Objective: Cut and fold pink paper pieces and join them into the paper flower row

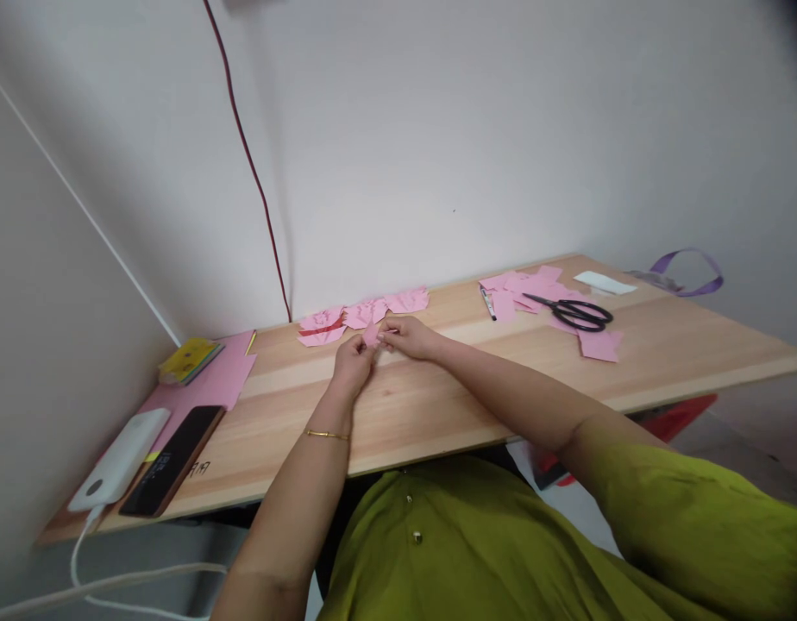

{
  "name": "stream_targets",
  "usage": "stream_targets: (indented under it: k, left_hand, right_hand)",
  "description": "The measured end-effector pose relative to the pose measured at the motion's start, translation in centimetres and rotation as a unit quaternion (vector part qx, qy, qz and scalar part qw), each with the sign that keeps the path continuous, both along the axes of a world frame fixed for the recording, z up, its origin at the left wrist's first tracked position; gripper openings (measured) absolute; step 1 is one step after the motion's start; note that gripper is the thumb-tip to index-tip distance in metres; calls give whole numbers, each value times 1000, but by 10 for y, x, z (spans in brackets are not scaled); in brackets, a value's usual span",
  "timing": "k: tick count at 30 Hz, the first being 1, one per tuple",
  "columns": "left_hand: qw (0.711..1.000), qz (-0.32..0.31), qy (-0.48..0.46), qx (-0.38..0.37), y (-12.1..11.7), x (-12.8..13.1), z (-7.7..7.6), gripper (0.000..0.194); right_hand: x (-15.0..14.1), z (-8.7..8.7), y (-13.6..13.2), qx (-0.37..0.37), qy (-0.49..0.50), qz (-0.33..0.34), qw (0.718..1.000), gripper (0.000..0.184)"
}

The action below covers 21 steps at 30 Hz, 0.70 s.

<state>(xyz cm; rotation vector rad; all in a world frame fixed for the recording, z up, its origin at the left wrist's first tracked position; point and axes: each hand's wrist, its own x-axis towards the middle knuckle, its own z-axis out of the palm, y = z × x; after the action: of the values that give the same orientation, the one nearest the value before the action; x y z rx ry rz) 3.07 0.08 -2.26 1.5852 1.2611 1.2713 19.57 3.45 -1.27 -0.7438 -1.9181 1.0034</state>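
Observation:
A small piece of pink paper (371,335) is held between my two hands above the wooden table. My left hand (353,360) pinches its lower left side. My right hand (404,336) grips it from the right with fingers closed. Just beyond my hands, near the wall, lie several cut or folded pink paper pieces (366,312) in a row. A red strip (323,329) rests across the leftmost of them. Folds on the held paper are too small to make out.
To the right, black-handled scissors (576,312) lie on loose pink paper scraps (528,285), beside a pen (487,304) and a white strip (604,282). On the left are a phone (172,461), a white power bank (120,457), a yellow packet (188,360) and pink sheets (227,379).

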Motion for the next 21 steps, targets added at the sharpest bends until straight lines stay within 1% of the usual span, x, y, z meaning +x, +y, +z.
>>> stream_targets:
  k: [3, 7, 9, 12, 16, 19, 21]
  left_hand:
    - [999, -13, -40, -13, -1, 2, 2, 13]
    - [998, -26, -48, -6, -4, 5, 5, 14]
    - [998, -23, -60, -10, -5, 6, 7, 14]
    - [996, -10, -84, -23, -7, 7, 11, 16]
    - [994, -26, -100, -24, -8, 7, 13, 20]
    - [993, -25, -108, -27, -7, 7, 11, 22]
    - [992, -26, -118, -26, -6, 7, 10, 21]
  right_hand:
    - [0, 2, 0, -19, 3, -3, 1000, 28]
    - [1, 5, 0, -50, 13, -28, 998, 38]
    - [2, 4, 0, -73, 40, -27, 996, 37]
    - [3, 0, 2, -95, 74, -5, 993, 30]
    - [2, -5, 4, -74, 76, 7, 994, 28]
    - [0, -3, 4, -62, 73, 10, 995, 29]
    - [-1, -1, 2, -64, 66, 1, 996, 33]
